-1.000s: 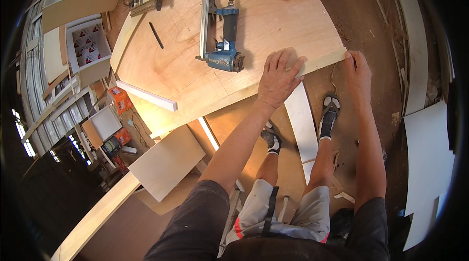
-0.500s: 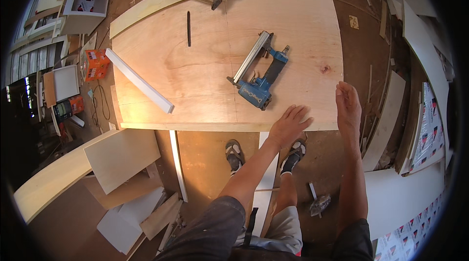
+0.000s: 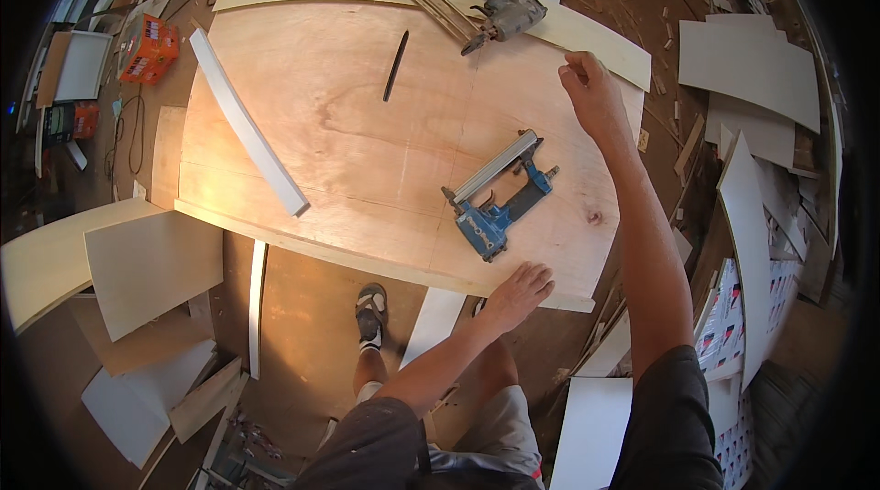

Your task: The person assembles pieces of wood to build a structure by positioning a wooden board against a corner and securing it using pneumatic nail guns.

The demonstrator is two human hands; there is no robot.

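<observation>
My left hand (image 3: 522, 293) lies open, fingers spread, at the near edge of the plywood panel (image 3: 312, 151), beside its narrow edge strip (image 3: 385, 256). My right hand (image 3: 591, 82) is raised over the panel’s far right, fingers bent but apart with nothing visible in them, near the pale far strip (image 3: 614, 59). A blue pneumatic nailer (image 3: 486, 229) lies between my hands. A grey nailer (image 3: 500, 13) rests across the far strip. A black pen-like stick (image 3: 396, 64) and a white batten (image 3: 247, 123) lie on the panel.
Boards are piled at lower left (image 3: 151, 270) and along the right (image 3: 742, 68). An orange box (image 3: 147, 50) and cables lie at the upper left. A white strip (image 3: 257, 307) and another white board (image 3: 431, 325) lie beneath the panel’s near edge by my feet.
My view has swung, bringing more of the panel’s far side into frame. My right hand has left the near right corner and reaches farther forward. My left hand remains by the near edge.
</observation>
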